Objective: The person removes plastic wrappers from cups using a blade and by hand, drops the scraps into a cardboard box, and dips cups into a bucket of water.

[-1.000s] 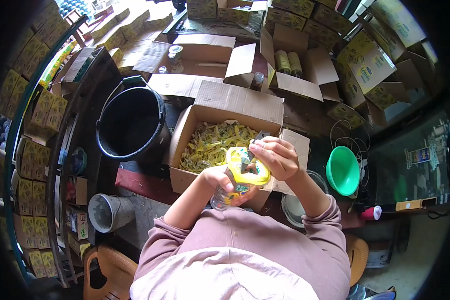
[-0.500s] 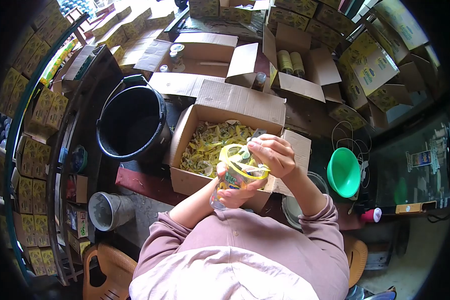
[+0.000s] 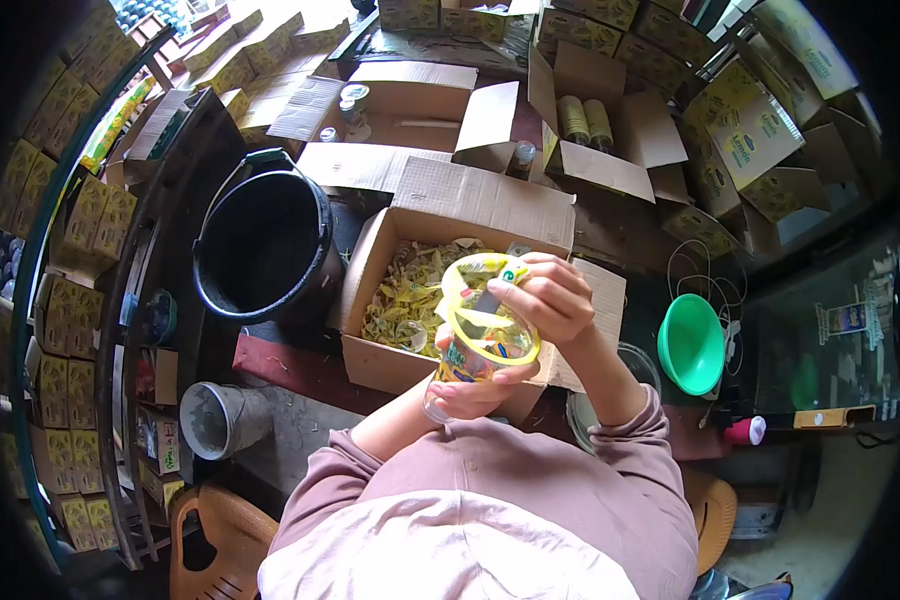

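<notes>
My left hand [image 3: 475,397] is wrapped round a clear plastic jar [image 3: 458,335] with a yellow rim, tilted so that its mouth faces up toward me. A few colourful small packets show inside it. At the far right of the rim my right hand [image 3: 552,300] has its fingers closed in a pinch on a small yellow-and-green packet [image 3: 513,272]. Just beyond the jar stands an open cardboard box [image 3: 370,262] with many small yellow wrapped pieces [image 3: 395,305] in it. Part of the box is hidden behind my hands and the jar.
Left of the box stands a black bucket [image 3: 325,225], with a grey bucket [image 3: 260,405] below it. Green bowls [image 3: 692,345] lie at right. Behind are an open carton [image 3: 435,110] with jars and another carton [image 3: 615,170] holding two yellow-wrapped cylinders.
The jar has tipped so more of its mouth shows. My right hand has shifted slightly at the rim, and the yellow-and-green packet now shows in its fingers.
</notes>
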A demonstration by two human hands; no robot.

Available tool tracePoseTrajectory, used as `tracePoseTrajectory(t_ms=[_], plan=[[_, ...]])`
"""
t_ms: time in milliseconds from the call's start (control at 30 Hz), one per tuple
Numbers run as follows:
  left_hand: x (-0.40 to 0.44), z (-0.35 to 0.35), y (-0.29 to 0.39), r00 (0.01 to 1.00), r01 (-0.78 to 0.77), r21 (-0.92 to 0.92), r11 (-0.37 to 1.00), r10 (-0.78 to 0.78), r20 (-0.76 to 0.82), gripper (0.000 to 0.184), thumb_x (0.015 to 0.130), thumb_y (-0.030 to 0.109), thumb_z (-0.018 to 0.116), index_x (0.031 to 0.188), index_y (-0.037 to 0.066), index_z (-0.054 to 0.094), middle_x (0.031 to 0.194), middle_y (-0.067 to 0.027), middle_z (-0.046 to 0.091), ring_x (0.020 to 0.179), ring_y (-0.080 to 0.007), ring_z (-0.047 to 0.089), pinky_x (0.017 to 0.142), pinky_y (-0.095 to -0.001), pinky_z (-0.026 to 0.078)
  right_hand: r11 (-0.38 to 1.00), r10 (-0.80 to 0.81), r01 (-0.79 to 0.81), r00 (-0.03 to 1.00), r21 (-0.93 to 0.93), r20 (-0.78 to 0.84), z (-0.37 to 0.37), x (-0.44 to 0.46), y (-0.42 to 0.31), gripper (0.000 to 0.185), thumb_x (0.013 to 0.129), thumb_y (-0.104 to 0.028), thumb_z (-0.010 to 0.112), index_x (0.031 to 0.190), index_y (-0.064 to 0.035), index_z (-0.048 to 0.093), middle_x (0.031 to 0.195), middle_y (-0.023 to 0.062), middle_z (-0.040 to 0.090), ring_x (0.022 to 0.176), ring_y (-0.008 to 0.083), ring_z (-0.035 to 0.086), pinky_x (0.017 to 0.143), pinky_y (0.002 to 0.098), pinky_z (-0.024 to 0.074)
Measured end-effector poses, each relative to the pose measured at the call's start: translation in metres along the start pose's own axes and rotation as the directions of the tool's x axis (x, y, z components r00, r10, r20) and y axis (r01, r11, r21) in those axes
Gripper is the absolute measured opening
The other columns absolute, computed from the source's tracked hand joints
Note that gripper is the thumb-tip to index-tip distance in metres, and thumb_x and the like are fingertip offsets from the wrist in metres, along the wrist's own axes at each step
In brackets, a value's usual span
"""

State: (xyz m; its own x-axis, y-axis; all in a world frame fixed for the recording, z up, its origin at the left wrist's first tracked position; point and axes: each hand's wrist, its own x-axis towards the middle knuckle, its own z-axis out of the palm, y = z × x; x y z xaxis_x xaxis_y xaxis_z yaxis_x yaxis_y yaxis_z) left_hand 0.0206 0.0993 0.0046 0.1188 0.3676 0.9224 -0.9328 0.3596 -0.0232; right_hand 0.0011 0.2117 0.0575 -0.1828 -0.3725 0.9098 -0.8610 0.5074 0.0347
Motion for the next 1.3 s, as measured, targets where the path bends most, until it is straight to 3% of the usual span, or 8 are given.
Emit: tracePoseTrajectory(t_ms=[267,367,400,433,500,700,933,1300], plan=[[-0.047,0.042,-0.018,0.851,-0.191,0.285,0.939,0.303,-0.43,0.065,0.061,0.016,0.077,0.103,-0.006,0.033,0.068,-0.0178,0.055,0.049,-0.0218,0.057,0.043,-0.0287,0.047,0.911,0.401,-0.396,0.916,-0.115,0.028,-0.007,-0.024,0.023,0.034,0.066,0.004,0.06,0.098,-0.0078,0.063,0.067,0.0086,0.059,0.061,0.0232,0.058,0.057,0.0326,0.0499],[-0.052,0.067,-0.02,0.694,-0.02,0.764,0.645,0.559,-0.454,0.073,0.063,0.02,0.076,0.114,-0.005,0.03,0.066,-0.0158,0.05,0.046,-0.0202,0.051,0.04,-0.0286,0.043,0.753,0.647,-0.571,0.553,-0.326,0.525,-0.002,-0.046,0.016,0.06,0.067,0.008,0.053,0.124,-0.0099,0.048,0.072,0.0156,0.061,0.066,0.0299,0.061,0.058,0.0365,0.051],[-0.046,0.076,-0.023,0.569,0.132,0.862,0.489,0.675,-0.469,0.076,0.063,0.023,0.076,0.117,-0.004,0.03,0.068,-0.0157,0.05,0.049,-0.0207,0.052,0.042,-0.0296,0.043,0.647,0.742,-0.472,0.208,-0.599,0.637,0.003,-0.056,0.008,0.079,0.066,0.01,0.05,0.138,-0.0111,0.026,0.077,0.0194,0.061,0.071,0.0341,0.062,0.062,0.0412,0.0517],[-0.048,0.086,-0.019,0.498,0.366,0.867,0.337,0.716,-0.489,0.078,0.062,0.025,0.076,0.119,-0.002,0.031,0.08,-0.0168,0.052,0.063,-0.022,0.056,0.052,-0.0316,0.046,0.572,0.791,-0.441,0.075,-0.691,0.607,0.008,-0.071,0.001,0.085,0.065,0.01,0.053,0.14,-0.0124,0.019,0.076,0.0207,0.061,0.073,0.0344,0.063,0.066,0.0419,0.0523],[-0.039,0.09,-0.02,0.416,0.5,0.862,0.081,0.85,-0.321,0.071,0.069,0.02,0.071,0.125,0.005,0.029,0.097,-0.0144,0.052,0.079,-0.021,0.057,0.069,-0.0327,0.047,0.562,0.776,-0.461,0.006,-0.687,0.631,0.006,-0.086,-0.004,0.072,0.066,0.01,0.052,0.133,-0.0098,0.036,0.077,0.0196,0.062,0.074,0.0341,0.063,0.066,0.0423,0.0519],[-0.025,0.093,-0.025,0.345,0.808,0.489,-0.33,0.937,0.063,0.063,0.078,0.007,0.058,0.131,0.004,0.024,0.119,-0.0127,0.04,0.11,-0.0188,0.042,0.093,-0.0312,0.036,0.346,0.835,-0.935,0.268,-0.08,0.481,-0.016,-0.07,-0.009,0.03,0.066,0.01,0.057,0.093,-0.0009,0.066,0.078,0.0092,0.065,0.069,0.0154,0.063,0.063,0.0247,0.0503],[-0.019,0.08,-0.023,0.514,0.789,0.247,-0.563,0.825,0.236,0.072,0.069,-0.004,0.064,0.121,0.007,0.015,0.12,-0.0189,0.039,0.115,-0.0298,0.043,0.095,-0.0399,0.038,0.493,0.859,-0.798,0.509,0.346,-0.049,-0.007,-0.026,-0.042,0.016,0.073,0.004,0.066,0.088,-0.0005,0.065,0.077,0.0072,0.061,0.069,0.0109,0.059,0.059,0.0221,0.0481],[-0.021,0.066,-0.038,0.43,0.882,0.042,-0.469,0.838,0.336,0.074,0.072,0.002,0.067,0.129,0.001,0.02,0.118,-0.0158,0.038,0.11,-0.0254,0.047,0.092,-0.0351,0.04,0.705,0.709,-0.672,0.676,0.228,-0.201,0.018,-0.013,-0.073,0.021,0.068,0.005,0.069,0.087,-0.0015,0.065,0.071,0.0085,0.061,0.062,0.0149,0.06,0.059,0.025,0.0477]])
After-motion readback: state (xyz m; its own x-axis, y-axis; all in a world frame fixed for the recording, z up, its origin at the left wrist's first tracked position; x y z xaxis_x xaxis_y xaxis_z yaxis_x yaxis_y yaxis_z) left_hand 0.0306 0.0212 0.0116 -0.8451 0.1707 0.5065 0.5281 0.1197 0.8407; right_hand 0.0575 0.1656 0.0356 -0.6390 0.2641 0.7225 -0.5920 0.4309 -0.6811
